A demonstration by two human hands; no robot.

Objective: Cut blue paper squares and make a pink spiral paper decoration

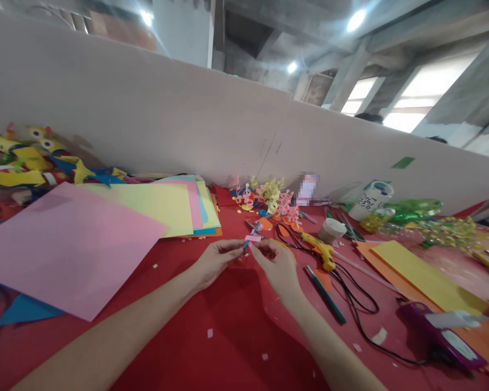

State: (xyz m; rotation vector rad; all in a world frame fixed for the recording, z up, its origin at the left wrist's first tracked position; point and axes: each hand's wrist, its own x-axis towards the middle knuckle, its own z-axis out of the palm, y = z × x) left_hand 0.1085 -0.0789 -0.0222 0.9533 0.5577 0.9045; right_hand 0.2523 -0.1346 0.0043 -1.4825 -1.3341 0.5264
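My left hand (pixel 215 260) and my right hand (pixel 275 263) meet over the red table (pixel 228 336), fingers pinched together. Between them they hold a small pink paper strip (pixel 252 238) wound on a thin blue stick (pixel 246 244). A pile of curled pink and yellow paper pieces (pixel 269 198) lies just beyond the hands by the white wall.
Big pink sheet (pixel 65 250) and stacked coloured sheets (pixel 175 203) on the left. Yellow glue gun (pixel 320 247) with black cord, a green pen (pixel 326 296), paper cup (pixel 331 229), white bottle (pixel 370 200), orange and yellow sheets (pixel 427 279) and a purple tool (pixel 444 336) on the right.
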